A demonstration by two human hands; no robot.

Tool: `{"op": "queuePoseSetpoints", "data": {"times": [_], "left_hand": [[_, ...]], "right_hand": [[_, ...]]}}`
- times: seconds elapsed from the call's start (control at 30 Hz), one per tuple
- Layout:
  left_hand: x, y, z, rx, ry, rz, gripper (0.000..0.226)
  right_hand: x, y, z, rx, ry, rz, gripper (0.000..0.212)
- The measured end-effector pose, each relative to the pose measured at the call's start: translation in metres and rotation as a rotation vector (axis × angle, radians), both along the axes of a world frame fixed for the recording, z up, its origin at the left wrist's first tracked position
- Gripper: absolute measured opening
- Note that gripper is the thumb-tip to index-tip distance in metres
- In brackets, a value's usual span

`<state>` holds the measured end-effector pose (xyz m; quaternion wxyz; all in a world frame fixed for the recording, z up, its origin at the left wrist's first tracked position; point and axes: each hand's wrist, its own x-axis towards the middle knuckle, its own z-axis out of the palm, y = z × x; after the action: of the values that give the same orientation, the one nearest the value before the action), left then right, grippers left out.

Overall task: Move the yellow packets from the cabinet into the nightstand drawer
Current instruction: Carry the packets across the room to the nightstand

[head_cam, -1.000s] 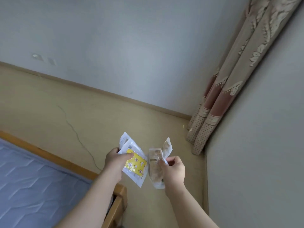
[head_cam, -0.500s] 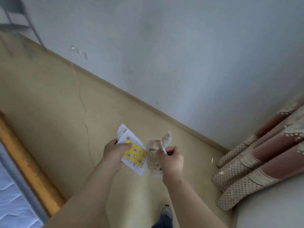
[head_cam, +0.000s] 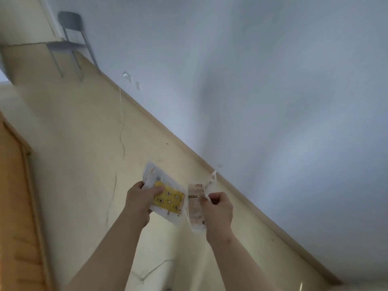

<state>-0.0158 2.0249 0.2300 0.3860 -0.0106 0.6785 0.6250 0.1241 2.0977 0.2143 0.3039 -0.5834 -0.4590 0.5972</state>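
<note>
Floor (head_cam: pixel 73 143): pale beige, smooth, bounded on the right by a beige skirting strip (head_cam: pixel 237 196) along the wall. Grey chair (head_cam: pixel 69 42) stands at its far end, against the wall. Thin cable (head_cam: pixel 121 133) trails across the floor. Blurred wooden furniture edge (head_cam: pixel 19 206) borders the left side.

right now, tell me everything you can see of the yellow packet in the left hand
The yellow packet is a flat pouch: a yellow panel printed with small stars and round figures, framed by a white border. It is held up tilted, face to the camera. The left hand holds its upper-left end, thumb across the panel's corner. A second white packet fans out behind it. Its right edge is near the pale packet in the right hand; contact unclear.
</note>
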Motion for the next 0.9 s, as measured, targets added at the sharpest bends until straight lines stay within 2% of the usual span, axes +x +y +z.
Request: {"op": "queuePoseSetpoints", "data": {"times": [0.3,0.5,0.73,0.9], "left_hand": [[-0.189,0.123,0.008,0.021,0.014,0.144,0.019],[-0.311,0.174,0.017,0.002,0.02,0.269,0.02],[-0.445,0.251,-0.01,-0.023,-0.002,0.449,0.02],[-0.547,0.322,0.003,-0.046,-0.007,0.556,0.016]], "right_hand": [[-0.204,0.139,0.021,0.014,0.031,0.151,0.018],[-0.33,0.207,0.037,0.006,0.062,0.265,0.015],[-0.484,0.302,0.018,0.013,0.042,0.442,0.013],[-0.606,0.384,0.018,0.038,0.01,0.556,0.012]]}}
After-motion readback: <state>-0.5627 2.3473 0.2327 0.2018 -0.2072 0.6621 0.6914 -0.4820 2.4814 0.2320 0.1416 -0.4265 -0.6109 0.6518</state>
